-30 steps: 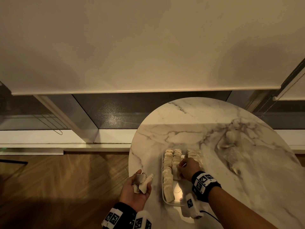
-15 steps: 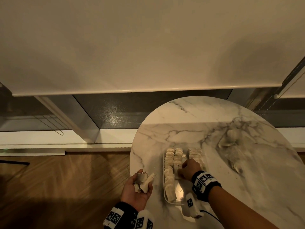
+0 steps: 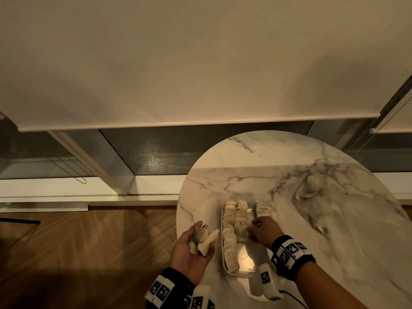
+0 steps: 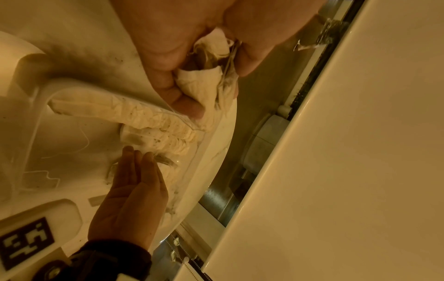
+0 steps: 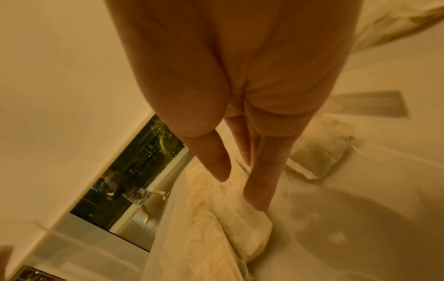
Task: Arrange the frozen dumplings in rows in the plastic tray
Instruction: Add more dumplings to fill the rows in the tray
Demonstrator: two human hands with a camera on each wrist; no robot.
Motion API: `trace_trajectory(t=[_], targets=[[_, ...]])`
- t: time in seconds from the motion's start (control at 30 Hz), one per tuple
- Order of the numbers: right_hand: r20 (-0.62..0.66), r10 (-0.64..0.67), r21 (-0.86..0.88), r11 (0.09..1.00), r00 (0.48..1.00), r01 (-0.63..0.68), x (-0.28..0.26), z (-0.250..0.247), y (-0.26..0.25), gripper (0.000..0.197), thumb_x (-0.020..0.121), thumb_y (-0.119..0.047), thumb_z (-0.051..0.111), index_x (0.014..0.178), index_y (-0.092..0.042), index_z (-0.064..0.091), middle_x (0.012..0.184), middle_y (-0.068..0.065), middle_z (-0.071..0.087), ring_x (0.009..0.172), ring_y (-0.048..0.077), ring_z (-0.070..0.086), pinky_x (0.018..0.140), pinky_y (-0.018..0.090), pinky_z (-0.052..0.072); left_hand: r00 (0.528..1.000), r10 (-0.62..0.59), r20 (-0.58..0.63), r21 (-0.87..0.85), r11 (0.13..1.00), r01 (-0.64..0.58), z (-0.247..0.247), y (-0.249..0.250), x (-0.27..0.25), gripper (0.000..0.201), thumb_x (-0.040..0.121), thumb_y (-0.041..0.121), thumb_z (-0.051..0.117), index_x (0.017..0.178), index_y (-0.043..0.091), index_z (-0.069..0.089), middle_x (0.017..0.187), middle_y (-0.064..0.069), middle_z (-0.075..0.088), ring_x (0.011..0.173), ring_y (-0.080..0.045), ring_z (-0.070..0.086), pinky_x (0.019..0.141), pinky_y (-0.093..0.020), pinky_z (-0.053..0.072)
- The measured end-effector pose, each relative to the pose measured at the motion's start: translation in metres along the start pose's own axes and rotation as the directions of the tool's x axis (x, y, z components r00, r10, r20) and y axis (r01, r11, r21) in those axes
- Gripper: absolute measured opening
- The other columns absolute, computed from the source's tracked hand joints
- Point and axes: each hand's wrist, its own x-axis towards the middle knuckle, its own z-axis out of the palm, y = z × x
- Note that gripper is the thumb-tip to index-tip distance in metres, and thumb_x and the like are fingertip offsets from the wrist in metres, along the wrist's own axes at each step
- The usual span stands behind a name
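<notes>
A clear plastic tray [image 3: 225, 266] lies on the marble table, with three rows of pale frozen dumplings [image 3: 229, 233] running away from me. My right hand [image 3: 260, 230] hovers over the tray's middle. Its straight fingers [image 5: 261, 180] point down and touch the near end of the middle row [image 4: 163, 140]. Left of the tray, my left hand [image 3: 194, 250] lies palm up past the table's edge. Its fingers curl round a few loose dumplings [image 4: 199, 83]. The near part of the tray floor [image 3: 244, 257] is bare.
The round marble table [image 3: 267, 157] ends just left of the tray, above wooden floor [image 3: 89, 253]. A crumpled clear bag [image 3: 312, 192] with more dumplings lies at the right. A lowered white blind [image 3: 200, 63] and a window sill stand behind.
My right hand has shifted slightly to the right over the tray and its fingers have straightened. The left hand stays put with its dumplings.
</notes>
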Motion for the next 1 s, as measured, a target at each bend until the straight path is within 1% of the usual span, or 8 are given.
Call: trace_trajectory(t=[0.1, 0.2, 0.3, 0.4, 0.57, 0.7, 0.87, 1.0], targets=[[-0.017, -0.167, 0.124, 0.978, 0.986, 0.168, -0.03, -0.007, -0.013, 0.029, 0.085, -0.016, 0.073, 0.113, -0.013, 0.066, 0.087, 0.008, 0.071, 0.077, 0.023, 0.072, 0.07, 0.037, 0.063, 1.0, 0.002, 0.024, 0.009, 1.0, -0.002, 0.005, -0.002, -0.003, 0.023, 0.09, 0.023, 0.059, 0.107, 0.011, 0.068, 0.092, -0.012, 0.071, 0.087, -0.031, 0.065, 0.06, -0.036, 0.056], [0.149, -0.379, 0.17, 0.92, 0.914, 0.353, -0.074, -0.012, -0.036, 0.02, 0.088, -0.029, 0.072, 0.108, -0.027, 0.071, 0.094, 0.001, 0.069, 0.082, 0.018, 0.069, 0.06, 0.023, 0.056, 0.997, -0.002, 0.08, 0.036, 0.999, -0.001, 0.013, -0.004, -0.007, 0.024, 0.096, 0.025, 0.054, 0.11, 0.01, 0.067, 0.089, -0.014, 0.073, 0.08, -0.031, 0.067, 0.059, -0.036, 0.056], [0.248, -0.485, 0.119, 0.874, 0.839, 0.471, -0.092, -0.014, -0.047, 0.022, 0.084, -0.041, 0.075, 0.101, -0.027, 0.074, 0.093, -0.006, 0.071, 0.084, 0.012, 0.067, 0.064, 0.018, 0.052, 0.993, -0.014, 0.12, 0.079, 0.997, 0.004, 0.018, -0.007, -0.01, 0.026, 0.096, 0.026, 0.053, 0.112, 0.011, 0.066, 0.091, -0.014, 0.073, 0.075, -0.03, 0.069, 0.063, -0.037, 0.054], [0.193, -0.574, 0.104, 0.819, 0.796, 0.565, -0.097, -0.014, -0.049, 0.015, 0.082, -0.036, 0.079, 0.088, -0.023, 0.074, 0.084, -0.006, 0.072, 0.077, 0.008, 0.065, 0.073, 0.026, 0.054, 0.99, -0.03, 0.141, 0.103, 0.995, 0.015, 0.021, -0.01, -0.013, 0.027, 0.096, 0.026, 0.053, 0.114, 0.011, 0.066, 0.093, -0.015, 0.073, 0.075, -0.029, 0.069, 0.062, -0.036, 0.055], [0.19, -0.613, 0.132, 0.79, 0.767, 0.599, -0.104, -0.016, -0.051, 0.006, 0.081, -0.019, 0.08, 0.081, -0.016, 0.074, 0.078, -0.003, 0.072, 0.073, 0.011, 0.064, 0.074, 0.03, 0.053, 0.988, -0.036, 0.147, 0.131, 0.991, 0.017, 0.019, -0.01, -0.016, 0.035, 0.082, 0.027, 0.061, 0.114, 0.012, 0.066, 0.095, -0.014, 0.073, 0.076, -0.03, 0.07, 0.069, -0.039, 0.052], [0.153, -0.633, 0.194, 0.773, 0.759, 0.604, -0.114, -0.021, -0.054, 0.008, 0.083, -0.019, 0.078, 0.077, -0.021, 0.073, 0.082, 0.0, 0.072, 0.08, 0.014, 0.065, 0.072, 0.02, 0.051, 0.991, -0.034, 0.131, 0.133, 0.991, 0.016, 0.015, -0.007, -0.015, 0.036, 0.082, 0.027, 0.061, 0.115, 0.012, 0.065, 0.098, -0.015, 0.073, 0.077, -0.031, 0.071, 0.069, -0.041, 0.054], [0.163, -0.548, 0.334, 0.813, 0.82, 0.477, -0.12, -0.026, -0.058, 0.011, 0.088, -0.016, 0.073, 0.088, -0.006, 0.068, 0.077, 0.009, 0.065, 0.07, 0.019, 0.066, 0.064, 0.039, 0.059, 0.988, -0.027, 0.15, 0.116, 0.993, 0.01, 0.015, -0.005, -0.018, 0.027, 0.092, 0.025, 0.055, 0.112, 0.01, 0.064, 0.091, -0.017, 0.073, 0.071, -0.03, 0.071, 0.066, -0.04, 0.055], [0.186, -0.524, 0.116, 0.852, 0.831, 0.511, -0.126, -0.02, -0.056, 0.027, 0.083, -0.04, 0.076, 0.108, -0.036, 0.067, 0.077, 0.006, 0.065, 0.061, 0.012, 0.064, 0.054, 0.027, 0.053, 0.989, 0.013, 0.146, 0.176, 0.984, -0.039, 0.017, -0.009, -0.018, 0.031, 0.092, 0.026, 0.056, 0.115, 0.008, 0.065, 0.1, -0.019, 0.073, 0.08, -0.031, 0.072, 0.068, -0.041, 0.058]])
